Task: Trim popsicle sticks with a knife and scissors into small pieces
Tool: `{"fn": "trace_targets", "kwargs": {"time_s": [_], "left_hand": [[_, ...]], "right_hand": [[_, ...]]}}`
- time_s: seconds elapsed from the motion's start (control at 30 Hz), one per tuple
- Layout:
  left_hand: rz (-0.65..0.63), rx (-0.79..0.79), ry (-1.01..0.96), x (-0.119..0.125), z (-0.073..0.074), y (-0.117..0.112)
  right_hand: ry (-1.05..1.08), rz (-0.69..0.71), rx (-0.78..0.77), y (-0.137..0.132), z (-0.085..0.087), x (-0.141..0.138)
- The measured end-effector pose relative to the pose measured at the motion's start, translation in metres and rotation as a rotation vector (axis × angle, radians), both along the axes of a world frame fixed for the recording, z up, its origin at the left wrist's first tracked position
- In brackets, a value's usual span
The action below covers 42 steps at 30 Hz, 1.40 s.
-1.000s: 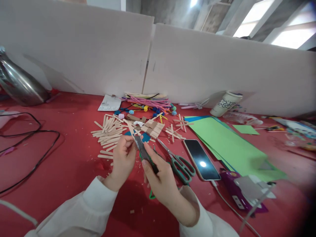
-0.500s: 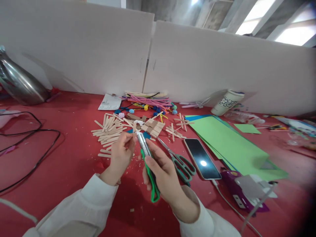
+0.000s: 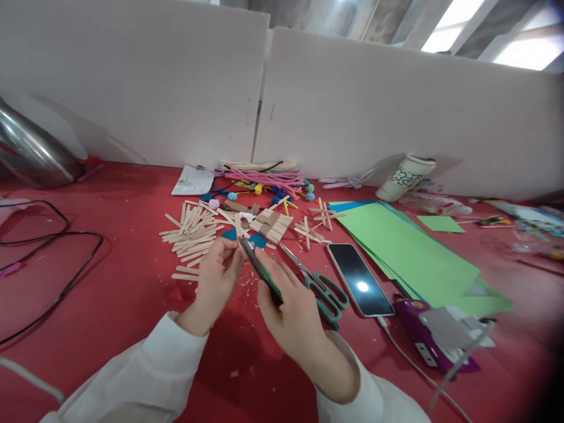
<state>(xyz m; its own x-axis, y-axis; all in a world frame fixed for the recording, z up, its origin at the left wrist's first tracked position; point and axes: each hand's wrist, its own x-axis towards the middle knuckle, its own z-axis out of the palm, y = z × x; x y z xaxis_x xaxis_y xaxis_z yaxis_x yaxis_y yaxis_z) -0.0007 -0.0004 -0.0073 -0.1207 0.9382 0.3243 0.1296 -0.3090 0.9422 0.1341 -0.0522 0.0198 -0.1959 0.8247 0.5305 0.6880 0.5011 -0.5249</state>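
My left hand (image 3: 220, 273) is closed in a pinch around a small wooden craft stick (image 3: 238, 225), whose upper end sticks up past the fingertips. In my right hand (image 3: 291, 299) is a green utility knife (image 3: 259, 267), its metal front end against or very near the stick at my left fingertips. Most of the knife's handle is hidden under the right palm. Beyond the hands lie a pile of loose craft sticks (image 3: 194, 232) and a panel of sticks side by side (image 3: 272, 224). Scissors (image 3: 324, 288) rest just right of my right hand.
A phone (image 3: 360, 279) on a white cable lies at the right, beside green paper sheets (image 3: 409, 252) and a purple power strip (image 3: 416, 329). Pink pipe cleaners (image 3: 262, 178) and a cup (image 3: 405, 178) stand near the white partition (image 3: 396, 106). A metal jug (image 3: 33, 150) is far left.
My right hand has rolled over, turning the knife so its green handle is mostly covered. The left hand keeps its pinch on the stick. The view has shifted slightly.
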Motion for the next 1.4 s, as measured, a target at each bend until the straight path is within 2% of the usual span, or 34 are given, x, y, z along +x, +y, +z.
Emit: {"fn": "trace_targets", "kwargs": {"time_s": [0.23,0.5,0.63,0.77,0.9,1.07,1.13,1.27,1.4], "left_hand": [[-0.015,0.000,-0.027,0.000,-0.001,0.000],[0.024,0.052,0.138,0.001,-0.001,-0.001],[0.057,0.086,0.251,0.000,0.004,-0.002],[0.051,0.110,0.285,-0.001,0.004,-0.001],[0.058,0.104,0.340,-0.002,0.002,-0.001],[0.078,0.076,0.506,-0.004,0.004,0.000],[0.039,0.042,0.490,-0.004,0.005,0.001],[-0.062,-0.028,0.338,-0.003,0.004,0.002],[-0.081,-0.052,0.288,-0.002,0.004,0.001]], "right_hand": [[-0.043,-0.013,-0.010,-0.002,0.001,0.000],[-0.033,-0.040,0.008,-0.001,0.000,0.000],[-0.097,-0.056,0.053,-0.002,0.001,-0.001],[-0.173,-0.091,0.103,-0.002,0.000,-0.002],[-0.217,-0.103,0.111,-0.001,-0.002,-0.001],[-0.265,-0.130,0.107,0.001,-0.001,0.003],[-0.284,-0.130,0.107,0.001,-0.001,0.004],[-0.334,-0.135,0.127,0.000,0.000,0.006],[-0.194,-0.088,0.008,0.004,0.003,0.010]]}}
